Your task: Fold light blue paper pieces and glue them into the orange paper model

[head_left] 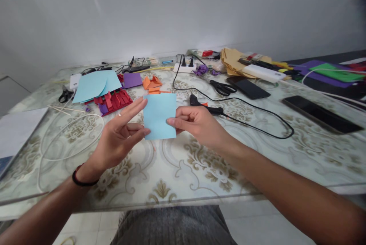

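A light blue sheet of paper [159,113], nearly square, is held up above the table between both hands. My left hand [121,134] has its thumb on the lower left corner and its fingertips at the upper left edge. My right hand [197,125] pinches the right edge, thumb in front and fingers behind. Just beyond the paper lie orange folded paper pieces [152,82]. A black glue gun [204,106] rests behind my right hand. Left of the blue sheet, red folded paper strips [118,101] lie under larger light blue sheets [95,85].
Black scissors [223,87], two dark phones [248,87] and a white power bank [264,73] lie to the right. A white power strip [185,67] stands at the back, its black cable looping forward. White cable [42,161] and thin sticks [67,109] lie at left.
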Tool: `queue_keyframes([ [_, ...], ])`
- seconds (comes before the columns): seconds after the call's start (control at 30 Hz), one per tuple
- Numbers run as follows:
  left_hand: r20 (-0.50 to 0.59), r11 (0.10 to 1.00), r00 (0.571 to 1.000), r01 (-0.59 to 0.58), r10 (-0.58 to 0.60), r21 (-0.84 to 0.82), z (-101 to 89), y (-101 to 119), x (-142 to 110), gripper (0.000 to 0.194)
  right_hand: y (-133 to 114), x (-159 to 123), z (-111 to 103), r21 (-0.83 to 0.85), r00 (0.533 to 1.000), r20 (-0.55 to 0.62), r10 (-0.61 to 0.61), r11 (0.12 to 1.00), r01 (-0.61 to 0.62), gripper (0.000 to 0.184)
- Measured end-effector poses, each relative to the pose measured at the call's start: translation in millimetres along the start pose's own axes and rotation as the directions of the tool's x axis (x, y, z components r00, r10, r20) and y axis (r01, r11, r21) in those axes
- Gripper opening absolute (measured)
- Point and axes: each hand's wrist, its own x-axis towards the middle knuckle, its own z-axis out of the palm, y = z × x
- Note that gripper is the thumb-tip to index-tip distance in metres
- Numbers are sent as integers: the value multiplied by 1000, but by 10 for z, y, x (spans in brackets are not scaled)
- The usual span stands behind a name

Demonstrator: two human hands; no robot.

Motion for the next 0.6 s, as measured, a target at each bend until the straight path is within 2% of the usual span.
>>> queue_keyframes([
  [0.4,45,1000,999,11,-10,-13,-5,25,2,66,23,30,-49,114,1000,1,20,993,-20,41],
  [0.6,81,998,995,52,-50,-23,-14,45,10,64,40,62,-98,159,999,-42,-16,987,23,36],
])
